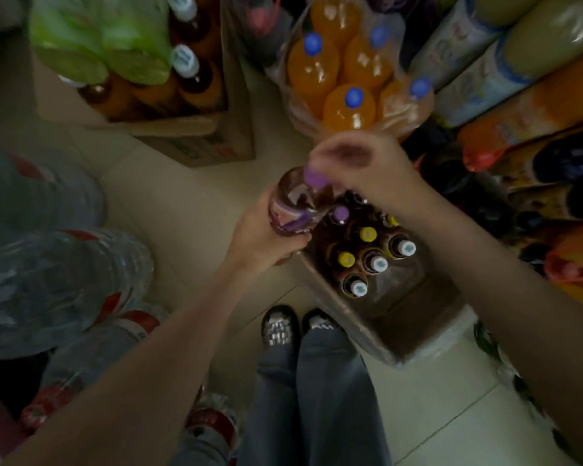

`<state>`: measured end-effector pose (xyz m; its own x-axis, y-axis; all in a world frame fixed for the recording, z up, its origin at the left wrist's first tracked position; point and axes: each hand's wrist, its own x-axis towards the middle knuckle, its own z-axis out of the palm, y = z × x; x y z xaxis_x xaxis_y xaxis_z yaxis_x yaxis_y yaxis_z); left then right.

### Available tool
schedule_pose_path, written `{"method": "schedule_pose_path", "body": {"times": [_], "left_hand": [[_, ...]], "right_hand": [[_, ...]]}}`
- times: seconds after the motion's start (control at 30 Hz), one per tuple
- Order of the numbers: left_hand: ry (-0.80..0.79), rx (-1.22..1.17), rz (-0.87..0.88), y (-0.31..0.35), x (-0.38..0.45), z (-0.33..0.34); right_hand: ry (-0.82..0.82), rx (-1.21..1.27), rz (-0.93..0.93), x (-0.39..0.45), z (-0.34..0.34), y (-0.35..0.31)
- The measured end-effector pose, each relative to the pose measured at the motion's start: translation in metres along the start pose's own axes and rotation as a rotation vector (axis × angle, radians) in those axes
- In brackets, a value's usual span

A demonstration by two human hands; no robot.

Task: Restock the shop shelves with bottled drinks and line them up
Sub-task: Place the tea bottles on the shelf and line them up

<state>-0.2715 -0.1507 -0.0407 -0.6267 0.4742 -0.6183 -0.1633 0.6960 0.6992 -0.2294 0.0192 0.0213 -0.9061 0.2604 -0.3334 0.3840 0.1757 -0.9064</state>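
A dark drink bottle with a purple cap and purple label [297, 200] is held above the floor. My left hand [266, 237] grips its body from below. My right hand [360, 166] is at its cap, fingers curled over the top. Just right of it an open cardboard box [367, 317] on the floor holds several dark bottles with yellow, white and purple caps [367, 253]. Shelves at the right carry large bottles lying in rows [505, 72].
A shrink-wrapped pack of orange soda with blue caps [347, 82] stands beyond the box. Another carton of dark bottles [169, 95] sits at top left. Packs of water bottles [58, 264] crowd the left. My feet [297, 326] stand on the tiled floor.
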Motion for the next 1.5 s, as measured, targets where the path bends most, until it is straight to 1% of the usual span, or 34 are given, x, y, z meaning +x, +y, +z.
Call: {"method": "schedule_pose_path", "body": {"times": [0.03, 0.07, 0.1, 0.13, 0.17, 0.23, 0.27, 0.3, 0.37, 0.43, 0.47, 0.57, 0.63, 0.73, 0.83, 0.93, 1.03, 1.1, 1.17, 1.2, 1.27, 1.33, 1.43, 1.5], "left_hand": [[0.01, -0.012, -0.042, 0.001, 0.003, -0.005], [0.015, -0.053, -0.099, -0.002, 0.005, -0.01], [0.011, -0.115, -0.156, -0.008, 0.008, -0.014], [0.016, -0.179, -0.212, -0.014, 0.009, -0.017], [0.022, -0.238, -0.257, -0.021, 0.009, -0.018], [0.048, -0.289, -0.318, -0.038, 0.006, -0.017], [0.061, -0.287, -0.335, -0.047, 0.005, -0.016], [0.067, -0.278, -0.342, -0.055, 0.004, -0.016], [0.063, -0.23, -0.357, -0.064, 0.004, -0.013], [0.038, -0.145, -0.347, -0.067, 0.003, -0.011], [0.026, -0.12, -0.333, -0.064, 0.002, -0.01], [0.002, -0.088, -0.292, -0.042, -0.005, -0.005], [-0.012, -0.062, -0.253, -0.006, -0.017, -0.007], [-0.064, -0.038, -0.128, 0.079, -0.043, -0.02], [-0.055, -0.021, 0.072, 0.197, -0.084, -0.044], [-0.068, -0.009, 0.257, 0.317, -0.133, -0.069], [-0.142, 0.044, 0.448, 0.429, -0.192, -0.079], [-0.183, 0.076, 0.564, 0.498, -0.235, -0.076], [-0.215, 0.103, 0.691, 0.557, -0.284, -0.063], [-0.233, 0.107, 0.743, 0.583, -0.307, -0.053], [-0.287, 0.116, 0.849, 0.622, -0.351, -0.027], [-0.333, 0.122, 0.958, 0.652, -0.393, 0.003], [-0.356, 0.219, 1.075, 0.682, -0.451, 0.055], [-0.385, 0.253, 1.099, 0.694, -0.485, 0.096]], "right_hand": [[0.056, 0.097, 0.059, 0.006, -0.004, 0.018], [0.109, 0.037, 0.105, 0.012, -0.005, 0.041], [0.128, -0.179, 0.134, 0.017, -0.006, 0.069], [0.107, -0.405, 0.174, 0.019, -0.004, 0.099], [0.05, -0.589, 0.224, 0.02, 0.001, 0.127], [-0.125, -0.822, 0.312, 0.021, 0.02, 0.171], [-0.2, -0.921, 0.305, 0.022, 0.033, 0.185], [-0.233, -1.004, 0.282, 0.023, 0.046, 0.192], [-0.183, -1.09, 0.248, 0.025, 0.061, 0.198], [-0.121, -1.042, 0.25, 0.028, 0.068, 0.196], [-0.124, -0.995, 0.255, 0.027, 0.067, 0.19], [-0.108, -0.889, 0.17, 0.015, 0.037, 0.144], [-0.071, -0.875, 0.106, -0.001, -0.002, 0.09], [0.018, -0.866, 0.043, -0.04, -0.065, -0.013], [0.136, -0.892, -0.011, -0.096, -0.125, -0.128], [0.336, -0.945, -0.034, -0.169, -0.189, -0.235], [0.605, -0.947, -0.151, -0.26, -0.252, -0.334], [0.783, -0.904, -0.171, -0.324, -0.286, -0.395], [0.983, -0.776, -0.241, -0.379, -0.317, -0.446], [1.078, -0.669, -0.282, -0.404, -0.332, -0.465], [1.216, -0.459, -0.345, -0.452, -0.357, -0.492], [1.326, -0.34, -0.416, -0.498, -0.379, -0.501], [1.46, -0.225, -0.454, -0.564, -0.403, -0.485], [1.494, -0.196, -0.471, -0.608, -0.419, -0.462]]}}
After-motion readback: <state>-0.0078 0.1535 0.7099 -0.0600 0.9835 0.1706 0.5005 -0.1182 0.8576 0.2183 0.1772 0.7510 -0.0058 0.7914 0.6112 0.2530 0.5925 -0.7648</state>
